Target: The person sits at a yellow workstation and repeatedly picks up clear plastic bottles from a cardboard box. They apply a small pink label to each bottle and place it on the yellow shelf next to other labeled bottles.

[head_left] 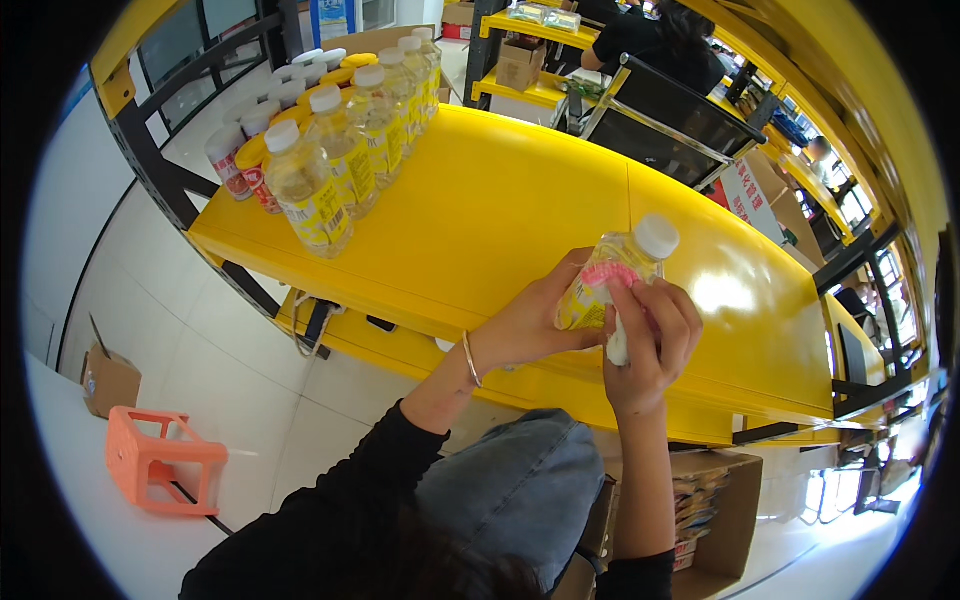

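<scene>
A clear plastic bottle [643, 241] with a white cap and yellow label is tilted in front of me, above the yellow shelf. My left hand [540, 312] is wrapped round its lower part from the left. Pressed to the bottle's side, my right hand [652, 340] grips a pink and white cloth [617, 335]; the fingers hide part of it. Similar bottles [310, 195] stand upright in a row at the shelf's left. Behind that row are cans with yellow lids [252, 152] and cans with white lids [226, 140].
The yellow shelf [500, 200] has black metal posts [150, 170]. Beyond it stands a black chair [670, 120], with a person [665, 45] seated farther off. An orange stool [165, 460] is on the floor at left. An open cardboard box [735, 510] holds packets below right.
</scene>
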A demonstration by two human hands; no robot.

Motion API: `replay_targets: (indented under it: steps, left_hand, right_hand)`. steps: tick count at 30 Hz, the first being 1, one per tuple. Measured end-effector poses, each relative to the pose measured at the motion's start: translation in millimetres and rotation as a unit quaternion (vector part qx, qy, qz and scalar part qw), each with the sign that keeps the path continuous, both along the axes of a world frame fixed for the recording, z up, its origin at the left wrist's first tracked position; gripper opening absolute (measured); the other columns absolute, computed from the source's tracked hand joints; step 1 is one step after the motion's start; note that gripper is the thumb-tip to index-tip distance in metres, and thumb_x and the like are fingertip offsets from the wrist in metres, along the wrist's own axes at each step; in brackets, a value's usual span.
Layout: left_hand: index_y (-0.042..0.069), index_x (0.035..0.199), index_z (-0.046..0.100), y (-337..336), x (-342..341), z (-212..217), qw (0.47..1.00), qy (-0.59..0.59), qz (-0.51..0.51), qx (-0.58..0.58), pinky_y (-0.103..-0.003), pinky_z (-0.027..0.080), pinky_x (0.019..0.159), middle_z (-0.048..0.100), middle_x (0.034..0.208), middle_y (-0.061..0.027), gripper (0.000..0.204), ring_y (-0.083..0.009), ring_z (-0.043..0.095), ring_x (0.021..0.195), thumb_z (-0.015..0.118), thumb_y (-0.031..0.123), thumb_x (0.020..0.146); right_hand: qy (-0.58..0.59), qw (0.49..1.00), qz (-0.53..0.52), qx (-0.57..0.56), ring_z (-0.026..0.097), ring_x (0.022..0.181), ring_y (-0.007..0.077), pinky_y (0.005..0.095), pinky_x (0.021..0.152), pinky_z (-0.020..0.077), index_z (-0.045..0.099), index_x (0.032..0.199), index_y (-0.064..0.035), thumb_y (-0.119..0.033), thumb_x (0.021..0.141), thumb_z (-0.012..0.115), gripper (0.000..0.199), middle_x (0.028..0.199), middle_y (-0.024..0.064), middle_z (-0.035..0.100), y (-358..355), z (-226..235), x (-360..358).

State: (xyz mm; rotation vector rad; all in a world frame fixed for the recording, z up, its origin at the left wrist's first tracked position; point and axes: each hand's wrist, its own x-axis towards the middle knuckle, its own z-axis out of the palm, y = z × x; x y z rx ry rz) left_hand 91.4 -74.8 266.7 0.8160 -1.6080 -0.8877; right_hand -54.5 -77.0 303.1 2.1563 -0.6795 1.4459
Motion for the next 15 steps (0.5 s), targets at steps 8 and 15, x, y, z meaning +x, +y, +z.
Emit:
replay_targets:
  steps: [8, 15]
  left_hand:
    - [0.004, 0.140, 0.019, -7.3, 1.2, -2.3, 0.997, 0.018, -0.071, 0.005, -0.037, 0.026, 0.107, 0.036, 0.135, -0.0171, 0.092, -0.0284, 0.033, 0.130, 0.075, 0.016, 0.067]
    - [0.004, 0.140, 0.017, -1.3, 6.5, 1.0, 0.994, 0.029, -0.106, 0.010, -0.035, 0.024, 0.107, 0.034, 0.136, -0.0138, 0.090, -0.0236, 0.030, 0.130, 0.073, 0.021, 0.073]
  right_hand:
    - [0.086, 0.989, -0.017, 0.116, 0.047, 0.114, 0.0336, 0.0407, 0.092, 0.0444, 0.068, 0.104, -0.0157, -0.011, 0.069, 0.064, 0.036, 0.119, 0.0012, 0.053, 17.9, -59.2, -33.5]
    - [0.132, 0.978, -0.043, 0.157, 0.052, 0.105, 0.0298, 0.0376, 0.084, 0.0480, 0.069, 0.099, -0.0180, -0.005, 0.065, 0.065, 0.037, 0.115, -0.0029, 0.056, 31.1, -67.7, -48.6]
